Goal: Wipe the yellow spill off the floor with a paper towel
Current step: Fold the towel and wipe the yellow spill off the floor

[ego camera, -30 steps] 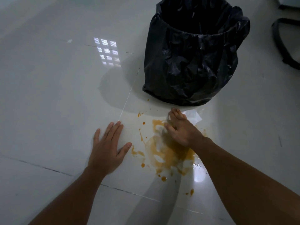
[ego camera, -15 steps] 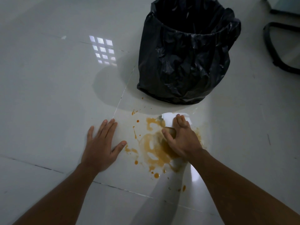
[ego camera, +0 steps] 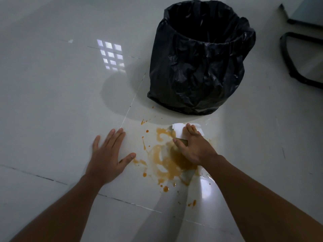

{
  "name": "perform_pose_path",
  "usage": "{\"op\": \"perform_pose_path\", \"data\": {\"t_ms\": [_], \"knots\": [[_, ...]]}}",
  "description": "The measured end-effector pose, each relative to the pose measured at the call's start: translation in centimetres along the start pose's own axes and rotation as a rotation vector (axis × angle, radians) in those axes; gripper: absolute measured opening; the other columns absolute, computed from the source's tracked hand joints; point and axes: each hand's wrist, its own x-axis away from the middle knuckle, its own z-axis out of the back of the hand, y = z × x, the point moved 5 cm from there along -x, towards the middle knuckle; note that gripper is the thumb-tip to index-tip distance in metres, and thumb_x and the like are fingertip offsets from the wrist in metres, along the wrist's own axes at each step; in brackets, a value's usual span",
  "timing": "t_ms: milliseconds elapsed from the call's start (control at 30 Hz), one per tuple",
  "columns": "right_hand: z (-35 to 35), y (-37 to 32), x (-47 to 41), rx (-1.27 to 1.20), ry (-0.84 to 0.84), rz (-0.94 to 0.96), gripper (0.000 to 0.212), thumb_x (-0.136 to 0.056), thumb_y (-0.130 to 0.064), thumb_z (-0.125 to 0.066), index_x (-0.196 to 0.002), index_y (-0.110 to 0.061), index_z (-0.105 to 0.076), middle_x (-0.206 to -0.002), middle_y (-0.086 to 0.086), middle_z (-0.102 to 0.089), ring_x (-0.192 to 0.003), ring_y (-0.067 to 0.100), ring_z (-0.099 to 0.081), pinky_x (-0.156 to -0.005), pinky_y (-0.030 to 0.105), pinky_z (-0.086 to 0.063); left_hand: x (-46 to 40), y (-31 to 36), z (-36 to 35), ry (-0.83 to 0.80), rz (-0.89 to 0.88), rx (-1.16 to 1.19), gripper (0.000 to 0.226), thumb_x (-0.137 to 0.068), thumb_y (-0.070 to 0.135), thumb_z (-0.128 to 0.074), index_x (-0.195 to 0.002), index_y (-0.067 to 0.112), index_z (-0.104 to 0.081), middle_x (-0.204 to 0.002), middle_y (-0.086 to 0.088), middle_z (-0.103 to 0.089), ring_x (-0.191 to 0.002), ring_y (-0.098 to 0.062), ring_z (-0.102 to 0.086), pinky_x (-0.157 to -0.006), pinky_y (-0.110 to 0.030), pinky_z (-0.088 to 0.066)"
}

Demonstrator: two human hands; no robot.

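Head view: smearing is your main risk, since the paper towel [ego camera: 179,131] looks already soaked under your palm and more strokes could spread the yellow spill [ego camera: 167,159] toward the bin bag [ego camera: 201,67] at upper centre. Splatter drops at lower centre may get missed. Your right hand [ego camera: 194,149] presses the towel at frame centre, fingers bent over it and gripping. Your left hand [ego camera: 108,154] lies flat, fingers spread, holding nothing, on the floor [ego camera: 52,102].
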Motion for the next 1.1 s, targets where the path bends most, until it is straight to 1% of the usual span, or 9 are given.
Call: {"op": "perform_pose_path", "data": {"t_ms": [333, 567, 800, 867, 900, 933, 967, 1033, 1100], "knots": [[-1.8, -2.2, 2.4, 0.013, 0.036, 0.03, 0.094, -0.089, -0.072, -0.033, -0.156, -0.01, -0.008, -0.165, 0.003, -0.003, -0.151, 0.017, 0.001, -0.121, 0.034, -0.01, 0.1, 0.1, -0.1, -0.007, 0.005, -0.022, 0.093, -0.09, 0.08, -0.017, -0.151, 0.013, -0.039, -0.161, -0.003, -0.036, -0.151, -0.022, -0.028, -0.118, -0.061, -0.02], [-2.8, -1.9, 2.4, 0.098, -0.118, 0.091, 0.1, -0.088, -0.076, -0.023, -0.153, -0.009, 0.014, -0.161, 0.007, 0.022, -0.148, 0.019, 0.02, -0.123, 0.039, 0.003, 0.1, -0.3, -0.5, -0.021, -0.011, -0.014, 0.091, -0.091, 0.078, -0.018, -0.154, 0.014, -0.034, -0.164, -0.001, -0.03, -0.153, -0.021, -0.022, -0.12, -0.06, -0.017], [-2.7, -2.0, 2.5, 0.029, -0.138, 0.129, 0.097, -0.091, -0.069, -0.031, -0.154, -0.01, 0.013, -0.16, 0.003, 0.024, -0.147, 0.017, 0.023, -0.122, 0.035, 0.005, 0.0, -0.5, -0.4, 0.042, 0.012, 0.034, 0.061, -0.098, 0.041, -0.026, -0.152, 0.017, -0.04, -0.161, 0.003, -0.037, -0.151, -0.016, -0.029, -0.119, -0.056, -0.02], [-1.8, -1.8, 2.4, -0.037, -0.083, 0.101, 0.081, -0.097, -0.055, -0.038, -0.156, -0.01, -0.005, -0.164, 0.001, 0.003, -0.151, 0.019, 0.001, -0.121, 0.034, -0.012, 0.1, -0.6, -0.4, 0.055, 0.012, 0.034, 0.06, -0.097, 0.04, -0.028, -0.152, 0.018, -0.041, -0.161, 0.003, -0.037, -0.15, -0.015, -0.029, -0.119, -0.056, -0.02], [-0.9, -1.6, 2.2, -0.069, 0.001, 0.083, 0.065, -0.098, -0.044, -0.041, -0.151, -0.01, -0.026, -0.161, 0.004, -0.022, -0.147, 0.024, -0.023, -0.115, 0.034, -0.029, 0.1, -0.6, -0.4, 0.063, 0.012, 0.033, 0.06, -0.097, 0.039, -0.028, -0.151, 0.018, -0.041, -0.16, 0.004, -0.038, -0.15, -0.015, -0.03, -0.118, -0.055, -0.02], [0.0, -1.3, 2.1, -0.072, 0.11, 0.08, 0.045, -0.098, -0.033, -0.042, -0.137, -0.011, -0.048, -0.144, 0.007, -0.05, -0.13, 0.029, -0.048, -0.1, 0.033, -0.044, 0.1, -0.6, -0.4, 0.072, 0.011, 0.033, 0.06, -0.096, 0.039, -0.029, -0.151, 0.018, -0.042, -0.16, 0.004, -0.038, -0.15, -0.015, -0.03, -0.118, -0.055, -0.021], [0.9, -1.2, 2.0, -0.047, 0.222, 0.078, 0.029, -0.096, -0.025, -0.042, -0.114, -0.012, -0.061, -0.118, 0.008, -0.065, -0.106, 0.028, -0.063, -0.084, 0.03, -0.051, 0.1, -0.6, -0.4, 0.082, 0.012, 0.038, 0.06, -0.096, 0.039, -0.029, -0.151, 0.018, -0.043, -0.16, 0.004, -0.039, -0.149, -0.015, -0.031, -0.118, -0.055, -0.021], [1.8, -0.8, 1.8, -0.019, 0.382, 0.041, 0.021, -0.09, -0.017, -0.046, -0.091, -0.012, -0.065, -0.091, 0.005, -0.068, -0.08, 0.022, -0.063, -0.073, 0.033, -0.055, 0.1, -0.5, -0.4, 0.097, 0.015, 0.047, 0.059, -0.096, 0.038, -0.031, -0.149, 0.017, -0.045, -0.159, 0.003, -0.041, -0.149, -0.015, -0.033, -0.118, -0.055, -0.022], [1.9, -0.1, 1.2, -0.062, 0.441, -0.012, 0.023, -0.088, -0.016, -0.051, -0.102, -0.01, -0.07, -0.1, 0.006, -0.068, -0.088, 0.022, -0.061, -0.08, 0.035, -0.055, 0.0, -0.4, -0.3, 0.097, 0.009, 0.042, 0.059, -0.096, 0.038, -0.031, -0.149, 0.017, -0.045, -0.158, 0.003, -0.042, -0.148, -0.016, -0.034, -0.117, -0.056, -0.023]]}}
